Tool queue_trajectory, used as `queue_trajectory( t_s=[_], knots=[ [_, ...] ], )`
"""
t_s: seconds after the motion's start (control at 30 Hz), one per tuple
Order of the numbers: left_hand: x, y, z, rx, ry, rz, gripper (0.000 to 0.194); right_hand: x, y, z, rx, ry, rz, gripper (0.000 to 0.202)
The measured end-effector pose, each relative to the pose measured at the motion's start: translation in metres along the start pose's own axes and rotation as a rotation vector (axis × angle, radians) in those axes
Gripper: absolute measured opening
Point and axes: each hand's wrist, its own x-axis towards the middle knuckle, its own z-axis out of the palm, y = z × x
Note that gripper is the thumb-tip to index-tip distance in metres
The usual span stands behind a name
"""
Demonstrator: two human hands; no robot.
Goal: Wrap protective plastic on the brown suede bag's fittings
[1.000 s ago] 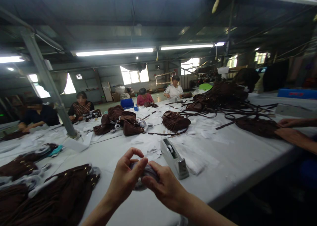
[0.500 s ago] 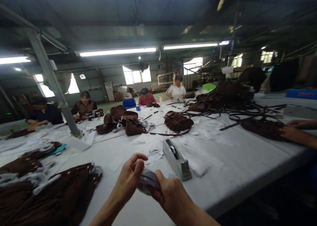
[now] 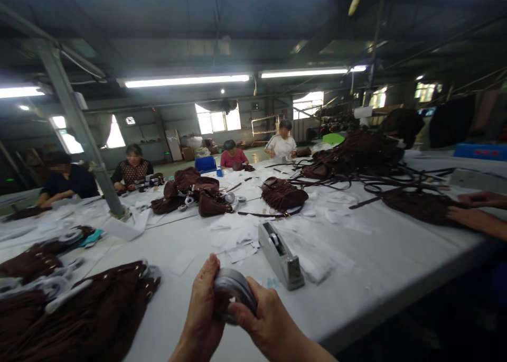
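A greyish, shiny roll of tape [image 3: 234, 288] is held between my two hands above the near edge of the table. My left hand [image 3: 204, 304] is closed around its left side, fingertips pointing up. On the other side my right hand [image 3: 267, 312] grips it, the thumb over the near face and the fingers behind. A small white bit shows by the roll's centre. Just beyond my right hand stands a grey tape dispenser [image 3: 281, 259] on the white tabletop [image 3: 356, 288].
Brown bags with white-wrapped parts [image 3: 99, 304] lie at the near left. Further off are a brown fringed bag [image 3: 283, 195], white paper sheets [image 3: 237, 240] and a big brown bag pile [image 3: 356, 153]. A co-worker's hands [image 3: 479, 211] touch a bag at right. A metal post [image 3: 85, 129] rises at left.
My left fingers, raised and curled over the roll before, now lie along its left side. The roll has turned and its ringed face shows more. The view has shifted slightly.
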Motion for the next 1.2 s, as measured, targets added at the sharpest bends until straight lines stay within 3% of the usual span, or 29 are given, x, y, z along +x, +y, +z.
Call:
queue_trajectory(
  t_s=[0.07, 0.2, 0.3, 0.4, 0.5, 0.6, 0.73, 0.87, 1.0, 1.1, 1.2],
  knots=[
    [0.003, -0.002, -0.008, 0.069, -0.048, 0.011, 0.047, -0.002, 0.005, 0.003, -0.079, -0.008, 0.032, 0.038],
    [0.008, 0.009, -0.023, 0.554, -0.414, 0.109, 0.040, -0.006, 0.011, 0.005, -0.335, -0.083, 0.093, 0.028],
    [0.005, 0.018, -0.025, 0.919, -0.581, 0.146, 0.029, -0.004, 0.011, 0.003, -0.276, -0.165, 0.047, 0.022],
    [0.004, 0.013, -0.022, 0.939, -0.516, 0.133, 0.027, 0.005, 0.011, -0.005, -0.010, -0.255, 0.027, 0.007],
    [0.007, -0.006, -0.021, 0.624, -0.317, 0.070, 0.035, 0.015, 0.017, -0.012, 0.137, -0.325, 0.039, 0.016],
    [0.011, -0.031, -0.021, 0.380, -0.149, 0.039, 0.042, 0.016, 0.027, -0.012, 0.123, -0.293, 0.071, 0.029],
    [0.013, -0.059, -0.024, 0.312, -0.038, 0.075, 0.043, 0.006, 0.043, -0.002, 0.031, -0.214, 0.112, 0.038],
    [0.014, -0.062, -0.033, 0.394, -0.137, 0.057, 0.042, -0.008, 0.054, 0.002, -0.138, -0.184, 0.154, 0.034],
    [0.014, -0.040, -0.040, 0.661, -0.416, -0.006, 0.033, -0.014, 0.056, 0.006, -0.289, -0.223, 0.142, 0.026],
    [0.011, -0.030, -0.039, 0.974, -0.582, 0.043, 0.030, -0.012, 0.052, 0.012, -0.323, -0.269, 0.118, 0.018],
    [0.007, -0.035, -0.037, 0.982, -0.505, 0.063, 0.028, -0.007, 0.049, 0.015, -0.312, -0.289, 0.111, 0.018]
  ],
)
